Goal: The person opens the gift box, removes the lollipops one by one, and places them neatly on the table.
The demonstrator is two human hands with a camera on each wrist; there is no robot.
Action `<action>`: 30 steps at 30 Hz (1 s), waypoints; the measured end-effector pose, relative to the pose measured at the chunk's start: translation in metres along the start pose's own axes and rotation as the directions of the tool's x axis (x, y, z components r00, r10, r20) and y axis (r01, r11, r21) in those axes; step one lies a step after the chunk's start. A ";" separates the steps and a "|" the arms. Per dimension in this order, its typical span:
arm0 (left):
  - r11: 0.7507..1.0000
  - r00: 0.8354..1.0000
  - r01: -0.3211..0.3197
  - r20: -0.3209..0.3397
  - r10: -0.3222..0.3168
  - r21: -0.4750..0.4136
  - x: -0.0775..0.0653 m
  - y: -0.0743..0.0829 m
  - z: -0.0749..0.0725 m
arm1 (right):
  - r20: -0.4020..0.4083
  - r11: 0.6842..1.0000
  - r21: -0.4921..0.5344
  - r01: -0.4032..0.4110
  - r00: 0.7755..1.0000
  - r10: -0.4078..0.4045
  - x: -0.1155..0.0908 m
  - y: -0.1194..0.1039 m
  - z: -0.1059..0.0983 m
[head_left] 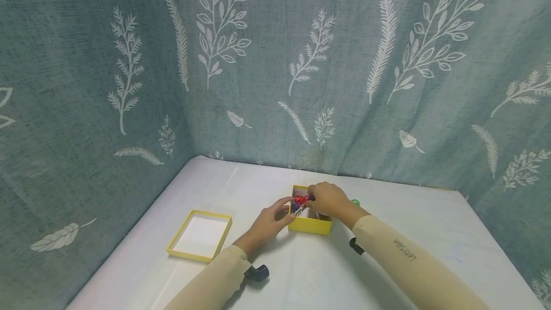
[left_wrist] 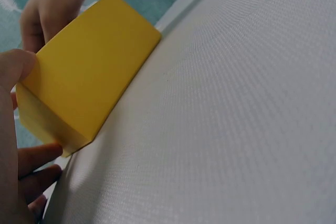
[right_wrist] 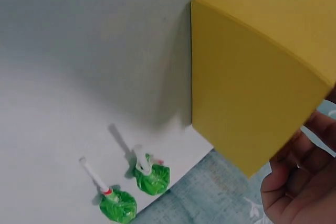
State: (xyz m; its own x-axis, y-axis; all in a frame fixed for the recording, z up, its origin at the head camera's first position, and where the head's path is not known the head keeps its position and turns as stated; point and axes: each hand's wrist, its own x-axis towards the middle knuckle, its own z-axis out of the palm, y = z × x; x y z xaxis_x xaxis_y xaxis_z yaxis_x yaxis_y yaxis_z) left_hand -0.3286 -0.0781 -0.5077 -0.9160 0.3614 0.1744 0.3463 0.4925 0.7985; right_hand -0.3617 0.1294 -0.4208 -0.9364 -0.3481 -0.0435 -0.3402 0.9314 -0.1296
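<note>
A yellow box [head_left: 310, 226] without a cover stands on the table, holding several lollipops [head_left: 299, 199] with red and dark wrappers. My left hand [head_left: 268, 224] grips the box at its left near corner, thumb at the top edge and fingers along the side wall. From above, my right hand [head_left: 329, 197] reaches over the right part of the box, its curled fingers pinching a dark-wrapped lollipop [head_left: 311, 197] inside the rim. The box wall hides part of the right fingers in both wrist views.
Two green lollipops [right_wrist: 118, 206] lie on the table to the right of the box. A shallow yellow-edged box lid [head_left: 229, 226] with a white inside lies at the left. A patterned curtain [head_left: 275, 61] hangs along the table's back and left edges.
</note>
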 end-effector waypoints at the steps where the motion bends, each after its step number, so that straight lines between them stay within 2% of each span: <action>1: 1.000 1.000 0.000 -0.002 0.000 0.003 0.000 0.000 0.000 | -0.003 1.000 0.004 -0.001 1.000 0.001 -0.001 0.001 -0.002; 12: 1.000 1.000 0.010 -0.012 -0.010 0.009 -0.001 0.000 -0.002 | -0.053 0.993 0.111 -0.041 0.998 0.047 -0.008 0.009 -0.018; 17: 1.000 1.000 0.019 -0.005 -0.019 0.010 -0.001 -0.001 -0.001 | -0.063 0.985 0.161 -0.065 0.995 0.076 -0.012 0.018 -0.020; 22: 1.000 1.000 -0.002 -0.007 0.002 0.013 -0.002 -0.001 0.001 | -0.068 0.971 0.219 -0.099 0.991 0.116 -0.017 0.028 -0.021; 30: 1.000 1.000 -0.012 -0.005 0.012 0.012 -0.001 -0.001 0.001 | -0.080 0.962 0.256 -0.092 0.990 0.115 -0.030 0.047 -0.027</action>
State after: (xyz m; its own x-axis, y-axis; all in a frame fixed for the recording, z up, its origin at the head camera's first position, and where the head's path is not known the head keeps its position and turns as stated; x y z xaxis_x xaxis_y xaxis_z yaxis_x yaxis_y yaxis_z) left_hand -0.3276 -0.0777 -0.5091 -0.9125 0.3638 0.1870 0.3601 0.4974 0.7893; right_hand -0.3517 0.1869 -0.3990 -0.9733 -0.2286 0.0213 -0.2198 0.9008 -0.3745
